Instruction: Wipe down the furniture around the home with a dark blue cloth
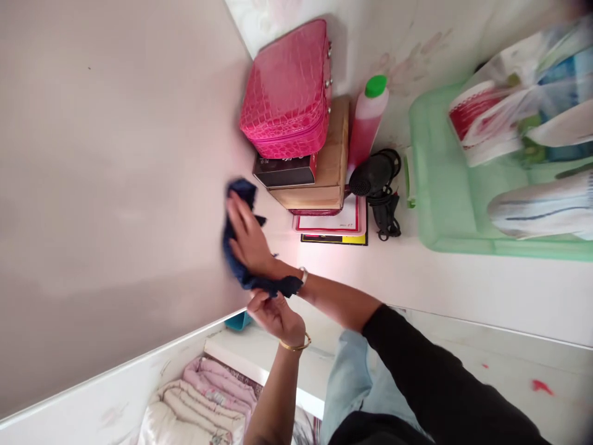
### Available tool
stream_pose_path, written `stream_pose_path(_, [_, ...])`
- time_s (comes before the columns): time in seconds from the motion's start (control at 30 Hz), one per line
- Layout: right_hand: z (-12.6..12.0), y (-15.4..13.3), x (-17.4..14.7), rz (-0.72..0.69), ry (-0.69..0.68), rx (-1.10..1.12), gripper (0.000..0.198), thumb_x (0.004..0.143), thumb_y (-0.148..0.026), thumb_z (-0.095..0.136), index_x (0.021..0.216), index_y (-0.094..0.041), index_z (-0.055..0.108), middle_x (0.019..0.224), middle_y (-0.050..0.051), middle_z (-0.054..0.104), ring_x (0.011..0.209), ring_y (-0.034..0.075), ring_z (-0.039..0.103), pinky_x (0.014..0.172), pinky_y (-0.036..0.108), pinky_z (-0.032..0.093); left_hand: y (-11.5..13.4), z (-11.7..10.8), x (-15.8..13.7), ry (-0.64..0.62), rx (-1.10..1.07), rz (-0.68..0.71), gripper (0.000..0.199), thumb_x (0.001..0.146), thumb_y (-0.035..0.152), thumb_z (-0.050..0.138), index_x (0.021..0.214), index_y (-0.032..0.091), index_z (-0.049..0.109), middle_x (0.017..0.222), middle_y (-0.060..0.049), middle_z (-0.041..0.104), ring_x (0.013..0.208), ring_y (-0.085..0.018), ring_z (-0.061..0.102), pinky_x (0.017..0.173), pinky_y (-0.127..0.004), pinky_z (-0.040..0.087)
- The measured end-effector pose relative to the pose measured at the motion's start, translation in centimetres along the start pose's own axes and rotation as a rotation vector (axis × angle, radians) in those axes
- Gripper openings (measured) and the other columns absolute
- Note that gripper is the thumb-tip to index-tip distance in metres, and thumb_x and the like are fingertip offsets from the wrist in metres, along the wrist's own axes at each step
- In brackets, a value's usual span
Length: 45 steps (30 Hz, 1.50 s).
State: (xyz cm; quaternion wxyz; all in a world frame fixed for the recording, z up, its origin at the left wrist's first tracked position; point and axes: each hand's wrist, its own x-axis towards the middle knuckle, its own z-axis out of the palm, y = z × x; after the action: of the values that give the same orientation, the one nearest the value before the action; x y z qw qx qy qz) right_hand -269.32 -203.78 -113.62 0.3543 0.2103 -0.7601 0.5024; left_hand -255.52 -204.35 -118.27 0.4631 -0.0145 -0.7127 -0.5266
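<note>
My right hand (252,241), with a pale bangle at the wrist, presses a dark blue cloth (241,185) against a smooth whitish panel (139,185). Its fingers lie stretched over the cloth, and the cloth is slightly blurred. Just below, my left hand (280,318), wearing a gold bangle, has its fingers curled at the cloth's lower edge, where a loose tail hangs near the right wrist. Part of the left fingertips is hidden by the cloth.
Beside the panel, a pink case (290,86) sits on a black box (287,172) and a cardboard box (333,167). Nearby are a pink bottle (365,123), a black hair dryer (373,176) and a green tray (445,216) with bags. Folded quilts (194,408) lie below.
</note>
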Motion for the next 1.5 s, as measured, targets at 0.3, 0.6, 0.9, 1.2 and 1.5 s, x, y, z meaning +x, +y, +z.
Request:
stream_pose_path(0.3, [0.2,1.2,2.6,0.028,-0.049,-0.087,0.063,0.104,-0.032,0.034,0.158,-0.001,0.028,0.170,0.017,0.020,0.162,0.021,0.009,0.134,0.039,0.016,-0.9,0.8,-1.5,-0.041,-0.022,-0.059,0.017,0.097,0.028,0.062,0.097,0.021,0.047,0.098,-0.002,0.052,0.075,-0.011,0.057,0.057,-0.019,0.049])
stream_pose_path(0.6, [-1.3,1.5,1.8,0.095,-0.096,-0.072,0.057,0.108,-0.031,0.024,0.160,-0.007,0.030,0.170,0.009,0.025,0.160,0.011,0.013,0.133,0.032,0.021,1.2,2.4,-2.1,-0.091,-0.060,-0.070,0.010,0.099,0.023,0.056,0.098,0.021,0.046,0.094,0.001,0.051,0.058,-0.006,0.054,0.052,-0.020,0.047])
stream_pose_path(0.9, [-2.2,1.7,1.7,0.075,-0.162,-0.015,0.056,0.109,-0.031,0.022,0.159,-0.009,0.033,0.170,0.008,0.026,0.160,0.011,0.014,0.132,0.031,0.022,2.2,2.8,-3.0,-0.095,-0.090,-0.127,0.011,0.099,0.022,0.056,0.098,0.021,0.045,0.095,0.001,0.049,0.053,-0.003,0.053,0.045,-0.017,0.046])
stream_pose_path(1.2, [-2.9,1.3,2.0,0.021,-0.120,0.074,0.061,0.109,-0.033,0.015,0.154,-0.001,0.041,0.165,0.013,0.035,0.159,0.011,0.019,0.131,0.027,0.022,2.5,2.7,-3.8,-0.105,-0.061,-0.164,0.014,0.099,0.025,0.056,0.097,0.021,0.043,0.094,0.002,0.048,0.051,-0.002,0.052,0.044,-0.017,0.043])
stream_pose_path(1.5, [1.7,3.1,-4.1,0.151,-0.317,-0.095,0.064,0.093,-0.036,0.051,0.151,-0.009,0.051,0.160,0.016,0.043,0.156,0.034,0.029,0.130,0.050,0.029,-0.3,0.3,-4.2,-0.048,0.104,-0.319,0.018,0.098,0.035,0.060,0.099,0.019,0.052,0.094,-0.001,0.051,0.076,-0.010,0.055,0.068,-0.022,0.050])
